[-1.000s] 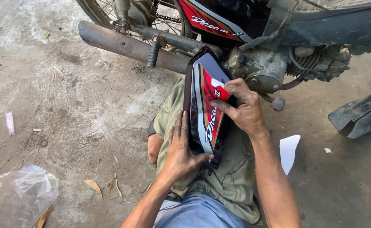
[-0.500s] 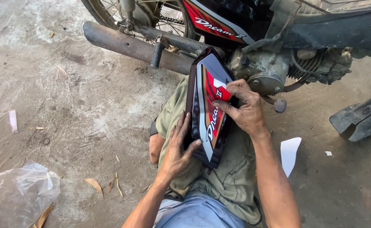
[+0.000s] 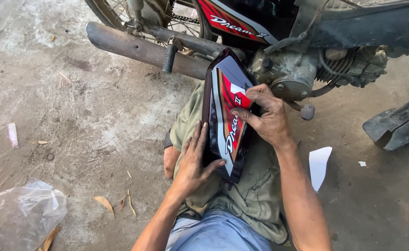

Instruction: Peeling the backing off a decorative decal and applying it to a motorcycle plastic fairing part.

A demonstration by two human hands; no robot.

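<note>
Hands: both are laid on a motorcycle side cover propped on the person's lap, over the olive trousers.
Left hand: spread flat along the cover's left edge at about 7 o'clock of the panel – thumb hooked under the lower rim, the cover steadied rather than gripped tight.
Right hand: curled over the right edge at about 3 o'clock, thumb pressed onto the striped decal face, fingers wrapped behind – the panel is grasped.
Side cover: dark, glossy, with red, white and grey stripes; held tilted, its point toward 12 o'clock, just short of the engine.
Step in hand: judged to be smoothing or checking of the decal on the cover's face – the thumb pressure suggests rubbing-down.
Next move calls for: a firm hold from the left hand while the right thumb is drawn along the stripe; even pressure needed, edges watched for lifting.
Around: exhaust pipe at 11 o'clock, rear wheel behind it; kick-start lever at 2 o'clock, close to the right knuckles; white paper scrap at 4 o'clock on the concrete floor; clear plastic bag at 8 o'clock; dry leaves scattered.
In the way: the kick-start lever and the engine case crowd the cover's top.
</note>
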